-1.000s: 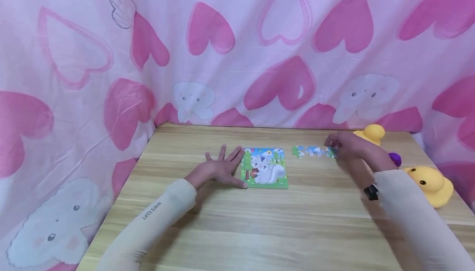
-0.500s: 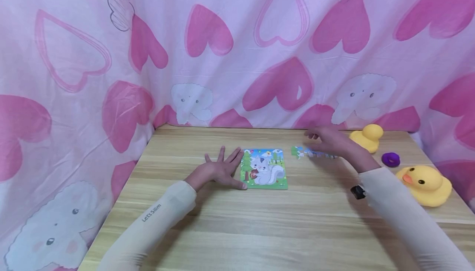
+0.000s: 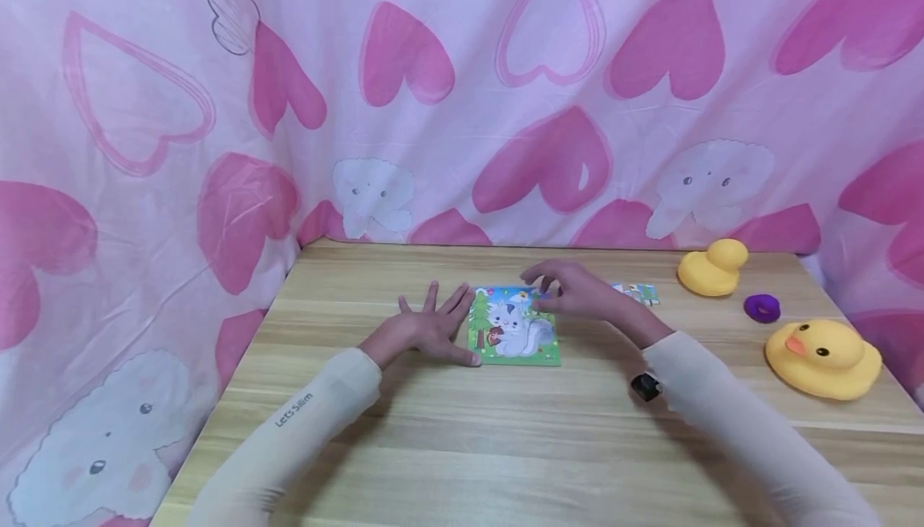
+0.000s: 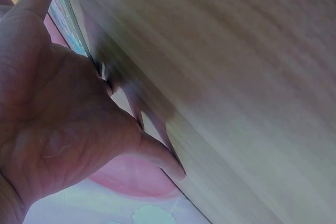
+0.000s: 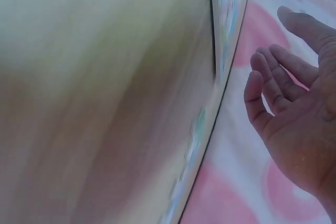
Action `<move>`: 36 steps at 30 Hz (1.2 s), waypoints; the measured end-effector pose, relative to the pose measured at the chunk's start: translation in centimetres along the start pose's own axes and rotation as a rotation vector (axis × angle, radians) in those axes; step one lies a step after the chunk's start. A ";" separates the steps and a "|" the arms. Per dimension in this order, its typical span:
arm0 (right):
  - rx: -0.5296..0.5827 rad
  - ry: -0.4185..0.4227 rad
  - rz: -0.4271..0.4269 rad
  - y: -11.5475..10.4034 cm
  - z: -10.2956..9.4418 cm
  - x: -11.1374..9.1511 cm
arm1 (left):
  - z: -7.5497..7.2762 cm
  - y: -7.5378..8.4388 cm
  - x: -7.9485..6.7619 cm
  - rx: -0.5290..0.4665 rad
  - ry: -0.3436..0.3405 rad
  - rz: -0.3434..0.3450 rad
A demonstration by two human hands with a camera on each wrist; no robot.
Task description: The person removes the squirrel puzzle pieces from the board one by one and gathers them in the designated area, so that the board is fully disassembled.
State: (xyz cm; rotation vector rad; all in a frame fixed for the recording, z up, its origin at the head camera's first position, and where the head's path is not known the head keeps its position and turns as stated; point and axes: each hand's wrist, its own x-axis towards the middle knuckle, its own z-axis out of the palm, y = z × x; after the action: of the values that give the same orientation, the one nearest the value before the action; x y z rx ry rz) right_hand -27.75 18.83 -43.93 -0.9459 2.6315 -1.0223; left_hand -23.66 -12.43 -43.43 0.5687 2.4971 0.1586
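A square jigsaw puzzle (image 3: 508, 342) with a grey squirrel picture lies flat on the wooden table. My left hand (image 3: 422, 330) rests at its left side, fingers spread, with the thumb and index fingertips right at the edge. Over the puzzle's upper right corner hovers my right hand (image 3: 581, 293), its fingers loosely bent. The right wrist view shows that hand (image 5: 299, 129) with nothing between thumb and fingers, beside the puzzle's edge (image 5: 227, 24). A strip of joined puzzle pieces (image 3: 638, 293) lies to the right, its left part hidden behind the right hand.
Two yellow rubber ducks, a far one (image 3: 711, 269) and a nearer one (image 3: 823, 360), sit at the table's right side. Between them lies a purple ring-shaped thing (image 3: 762, 308). A pink heart-print curtain (image 3: 433, 126) hangs around the table's back and sides.
My right hand has moved left from the right end of the strip, across it, to the squirrel puzzle's upper right corner. The left hand has stayed in place.
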 end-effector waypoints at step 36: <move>-0.127 -0.083 0.085 -5.5 7.1 1.3 | 0.1 -0.2 0.0 0.028 -0.002 0.005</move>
State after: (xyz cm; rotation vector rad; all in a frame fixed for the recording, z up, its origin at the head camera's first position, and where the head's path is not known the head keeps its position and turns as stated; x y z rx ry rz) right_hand -23.39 11.00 -45.61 -0.8730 2.6684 -0.7873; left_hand -23.69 -12.57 -43.60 0.5857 2.4998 0.1254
